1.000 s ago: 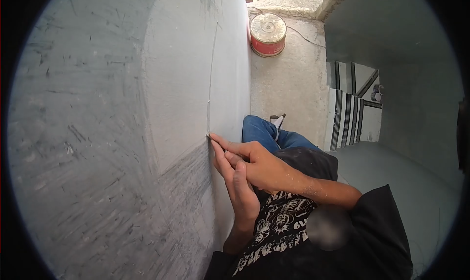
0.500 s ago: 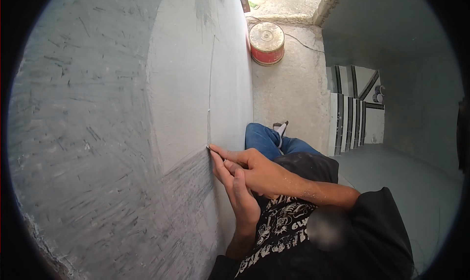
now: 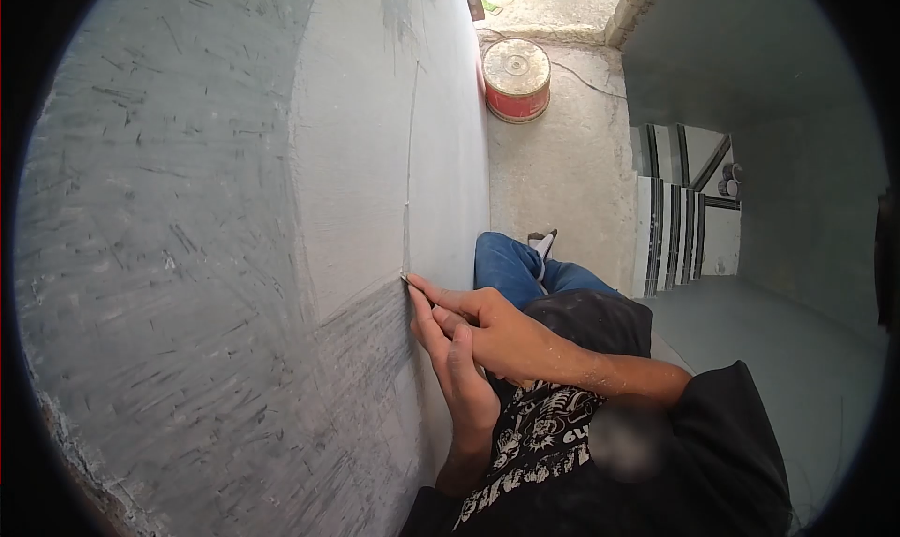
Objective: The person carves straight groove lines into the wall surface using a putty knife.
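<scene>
My right hand [image 3: 511, 326] reaches across from the right, its fingers pinched at the wall. A tiny dark-tipped thing [image 3: 405, 278] shows at the fingertips, too small to make out. Below it, my left hand [image 3: 459, 378] is closed against the right hand, its long finger stretched to the same spot and its thumb raised beside the right fingers. What lies between the hands is hidden. The fingertips meet the grey wall [image 3: 347, 181] at the lower end of a thin dark vertical line [image 3: 411, 143]. Beneath that point the surface has a darker, streaked patch [image 3: 366, 335].
A round red bucket [image 3: 518, 91] with a pale, stained top stands on the concrete floor [image 3: 562, 176] beside the wall. A thin cable [image 3: 586, 79] runs from behind it. Black-and-white striped steps [image 3: 670, 232] go down at the right, next to a grey-green wall [image 3: 806, 181].
The whole view has shifted slightly to the right. Both hands keep almost the same pose at the end of the line, with the small tip showing a little more.
</scene>
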`<state>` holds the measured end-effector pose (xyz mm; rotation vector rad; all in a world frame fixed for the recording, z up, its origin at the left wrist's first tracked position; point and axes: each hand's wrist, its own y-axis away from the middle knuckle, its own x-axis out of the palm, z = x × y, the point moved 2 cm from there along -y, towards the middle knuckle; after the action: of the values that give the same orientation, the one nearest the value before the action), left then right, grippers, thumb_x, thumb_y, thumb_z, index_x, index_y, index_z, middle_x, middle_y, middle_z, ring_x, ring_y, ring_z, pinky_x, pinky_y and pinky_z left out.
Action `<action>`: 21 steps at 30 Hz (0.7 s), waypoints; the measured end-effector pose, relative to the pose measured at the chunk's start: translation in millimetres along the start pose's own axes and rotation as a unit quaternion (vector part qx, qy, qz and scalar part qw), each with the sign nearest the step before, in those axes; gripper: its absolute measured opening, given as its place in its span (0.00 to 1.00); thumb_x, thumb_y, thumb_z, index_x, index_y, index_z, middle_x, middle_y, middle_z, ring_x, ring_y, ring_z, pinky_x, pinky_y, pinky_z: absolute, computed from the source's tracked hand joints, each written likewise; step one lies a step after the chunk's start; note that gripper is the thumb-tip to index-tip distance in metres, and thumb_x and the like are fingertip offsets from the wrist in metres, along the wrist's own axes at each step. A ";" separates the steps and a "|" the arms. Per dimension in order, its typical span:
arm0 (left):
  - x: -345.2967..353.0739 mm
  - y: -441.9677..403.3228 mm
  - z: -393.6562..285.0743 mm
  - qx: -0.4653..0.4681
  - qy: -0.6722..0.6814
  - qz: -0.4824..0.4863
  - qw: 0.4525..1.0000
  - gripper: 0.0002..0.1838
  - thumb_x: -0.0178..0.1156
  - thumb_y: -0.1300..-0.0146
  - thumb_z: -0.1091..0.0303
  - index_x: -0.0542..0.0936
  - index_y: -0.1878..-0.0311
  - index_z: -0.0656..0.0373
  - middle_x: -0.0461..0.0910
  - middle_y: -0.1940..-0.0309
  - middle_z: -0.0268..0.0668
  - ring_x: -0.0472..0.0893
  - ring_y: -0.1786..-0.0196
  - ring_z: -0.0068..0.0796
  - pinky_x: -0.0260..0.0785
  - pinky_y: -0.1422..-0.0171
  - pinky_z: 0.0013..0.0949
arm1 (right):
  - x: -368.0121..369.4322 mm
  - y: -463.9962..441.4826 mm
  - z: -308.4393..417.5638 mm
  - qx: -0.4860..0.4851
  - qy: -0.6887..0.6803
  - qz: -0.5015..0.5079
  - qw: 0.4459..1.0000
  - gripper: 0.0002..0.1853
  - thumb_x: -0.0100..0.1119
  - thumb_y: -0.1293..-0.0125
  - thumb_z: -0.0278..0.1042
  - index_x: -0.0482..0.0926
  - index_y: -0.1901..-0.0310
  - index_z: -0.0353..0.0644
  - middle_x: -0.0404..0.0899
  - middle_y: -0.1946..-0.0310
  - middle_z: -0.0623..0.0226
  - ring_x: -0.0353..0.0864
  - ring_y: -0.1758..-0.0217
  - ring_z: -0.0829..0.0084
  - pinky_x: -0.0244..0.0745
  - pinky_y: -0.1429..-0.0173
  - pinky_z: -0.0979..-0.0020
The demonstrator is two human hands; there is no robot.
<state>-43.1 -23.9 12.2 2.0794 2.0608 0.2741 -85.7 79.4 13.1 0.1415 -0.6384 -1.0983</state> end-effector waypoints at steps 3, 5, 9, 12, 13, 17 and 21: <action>-11.2 0.6 10.0 0.025 0.136 0.058 0.989 0.43 0.40 0.16 0.44 0.37 0.14 0.61 0.31 0.13 0.48 0.33 0.12 0.43 0.31 0.12 0.45 | -3.9 -2.5 2.5 -0.004 0.018 0.002 1.000 0.27 0.45 0.18 0.34 0.63 0.20 0.43 0.81 0.64 0.67 0.75 0.62 0.82 0.73 0.55 0.78; -4.6 -0.5 1.2 0.003 0.125 0.039 0.991 0.43 0.39 0.16 0.43 0.36 0.14 0.61 0.31 0.13 0.47 0.33 0.12 0.43 0.31 0.12 0.45 | -4.7 -4.3 -3.9 -0.022 0.023 -0.004 1.000 0.27 0.45 0.17 0.35 0.62 0.20 0.44 0.79 0.67 0.73 0.72 0.66 0.86 0.72 0.60 0.80; -2.0 3.7 9.1 0.028 0.050 0.017 0.998 0.44 0.39 0.17 0.43 0.35 0.14 0.61 0.31 0.13 0.47 0.33 0.12 0.43 0.31 0.12 0.44 | 3.3 -6.8 -21.7 -0.083 0.033 -0.029 0.996 0.27 0.46 0.17 0.34 0.63 0.20 0.43 0.79 0.67 0.72 0.72 0.65 0.86 0.71 0.60 0.80; -1.1 -4.1 17.2 0.034 0.091 0.003 0.995 0.44 0.40 0.17 0.43 0.35 0.14 0.60 0.31 0.13 0.47 0.33 0.12 0.43 0.31 0.12 0.44 | -2.3 -6.6 -9.2 0.004 0.014 -0.008 1.000 0.27 0.47 0.18 0.34 0.64 0.20 0.43 0.80 0.64 0.70 0.73 0.60 0.86 0.71 0.55 0.81; 1.0 -7.5 7.3 0.014 0.111 0.009 0.994 0.44 0.40 0.17 0.43 0.35 0.14 0.61 0.31 0.13 0.47 0.33 0.12 0.43 0.31 0.12 0.44 | -3.7 -6.0 -7.2 0.011 0.007 -0.005 1.000 0.27 0.47 0.18 0.35 0.64 0.20 0.43 0.80 0.63 0.70 0.73 0.60 0.86 0.71 0.55 0.81; 16.7 -3.5 2.2 -0.021 0.124 -0.040 0.991 0.44 0.41 0.17 0.42 0.36 0.14 0.61 0.32 0.13 0.46 0.35 0.12 0.41 0.32 0.13 0.43 | -0.3 -12.1 -28.9 -0.101 0.023 -0.039 0.994 0.28 0.47 0.18 0.35 0.63 0.20 0.42 0.79 0.67 0.72 0.73 0.65 0.87 0.71 0.61 0.82; 14.7 -10.5 -8.0 -0.030 0.079 -0.058 0.995 0.38 0.39 0.23 0.61 0.44 0.16 0.66 0.44 0.15 0.53 0.48 0.14 0.47 0.45 0.13 0.47 | 0.8 -16.8 -26.3 -0.087 0.050 -0.046 0.994 0.28 0.48 0.18 0.35 0.63 0.20 0.42 0.77 0.70 0.74 0.72 0.70 0.86 0.70 0.67 0.81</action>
<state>-55.3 -9.1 16.8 1.9509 2.2243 0.4904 -84.2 65.7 -14.9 0.0749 -0.4485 -1.2225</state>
